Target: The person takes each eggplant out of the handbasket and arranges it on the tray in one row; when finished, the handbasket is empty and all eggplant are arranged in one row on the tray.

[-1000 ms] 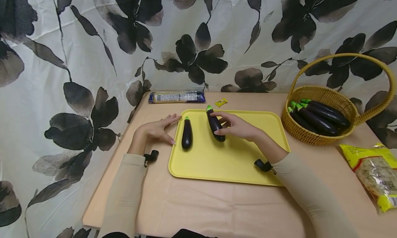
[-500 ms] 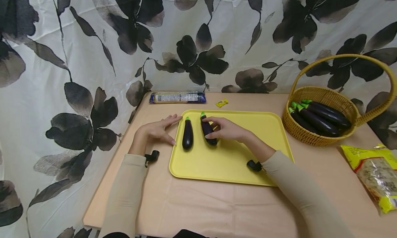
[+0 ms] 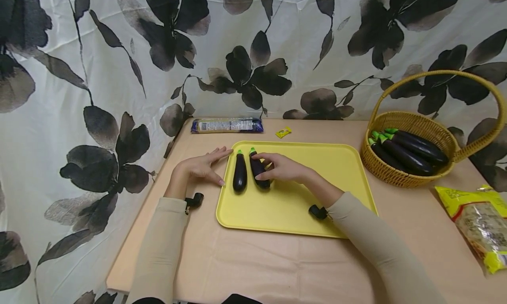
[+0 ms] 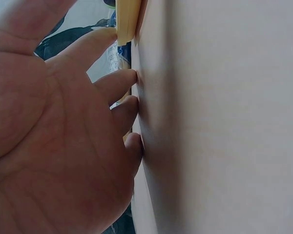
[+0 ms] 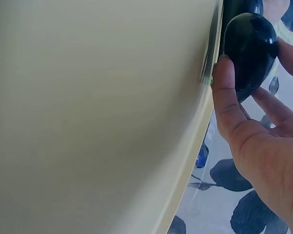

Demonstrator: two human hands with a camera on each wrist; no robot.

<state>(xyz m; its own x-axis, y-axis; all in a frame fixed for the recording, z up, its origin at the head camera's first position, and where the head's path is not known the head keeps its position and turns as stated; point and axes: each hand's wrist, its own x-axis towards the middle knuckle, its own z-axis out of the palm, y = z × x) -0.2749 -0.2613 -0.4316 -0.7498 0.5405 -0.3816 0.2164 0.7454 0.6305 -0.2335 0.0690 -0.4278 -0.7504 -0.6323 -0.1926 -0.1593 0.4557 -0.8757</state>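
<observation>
Two dark purple eggplants with green tips lie side by side near the left end of a yellow tray (image 3: 309, 207). My right hand (image 3: 286, 168) grips the right-hand eggplant (image 3: 256, 166) between thumb and fingers. In the right wrist view, that eggplant (image 5: 251, 48) shows its rounded end between the fingertips. The other eggplant (image 3: 240, 174) lies a small gap to its left, untouched. My left hand (image 3: 198, 168) is spread at the tray's left edge, thumb and forefinger reaching the rim. The left wrist view shows the open palm (image 4: 63, 131), a finger against the tray's edge (image 4: 128, 19).
A wicker basket (image 3: 382, 172) with a tall handle stands right of the tray, holding several more eggplants. Behind the tray lie a long blue-ended packet (image 3: 226, 125) and a small yellow wrapper (image 3: 283, 132). A yellow bag (image 3: 481, 225) rests at the right. A floral curtain (image 3: 317, 40) hangs behind.
My right hand has moved left across the tray with its eggplant, bringing it close beside the other one. The left hand has stayed at the tray's edge.
</observation>
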